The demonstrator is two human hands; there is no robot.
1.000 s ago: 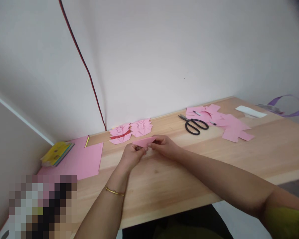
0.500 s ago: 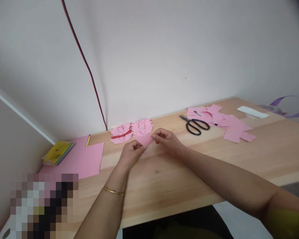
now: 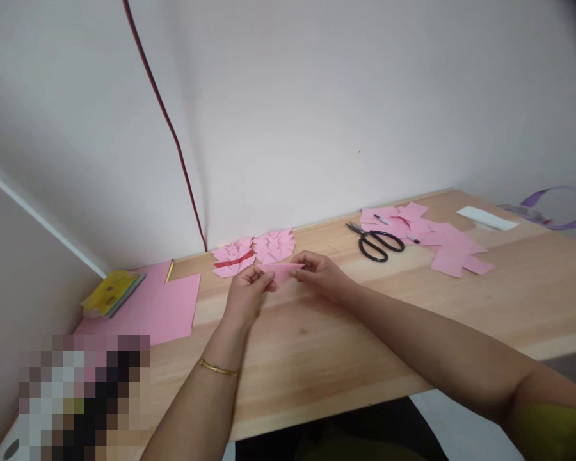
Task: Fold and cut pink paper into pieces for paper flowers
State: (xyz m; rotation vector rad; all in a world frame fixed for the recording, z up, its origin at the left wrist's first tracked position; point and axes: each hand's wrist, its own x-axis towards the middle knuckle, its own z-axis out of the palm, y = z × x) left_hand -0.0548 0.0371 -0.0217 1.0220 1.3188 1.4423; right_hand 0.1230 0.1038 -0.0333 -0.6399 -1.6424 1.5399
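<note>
Between my two hands is a small folded piece of pink paper (image 3: pixel 282 273), held just above the wooden table. My left hand (image 3: pixel 250 286) pinches its left end between thumb and fingers. At the right end, the thumb and fingertips of my right hand (image 3: pixel 317 270) are closed on it. Right behind the piece lie two groups of pleated pink paper pieces (image 3: pixel 274 244), with a dark red strip (image 3: pixel 235 259) across the left group. The fold lines of the held paper are too small to make out.
Black-handled scissors (image 3: pixel 375 243) lie right of my hands, beside scattered pink paper scraps (image 3: pixel 454 246) with a pen (image 3: pixel 381 219). Farther right is a white strip (image 3: pixel 487 218). Large pink sheets (image 3: pixel 166 310) lie left, bearing a yellow packet (image 3: pixel 111 293) and a pencil (image 3: pixel 169 271).
The pink paper has tilted, its top edge now running nearly straight between my hands. My left fingers have shifted slightly up along it; the right hand stays almost in place.
</note>
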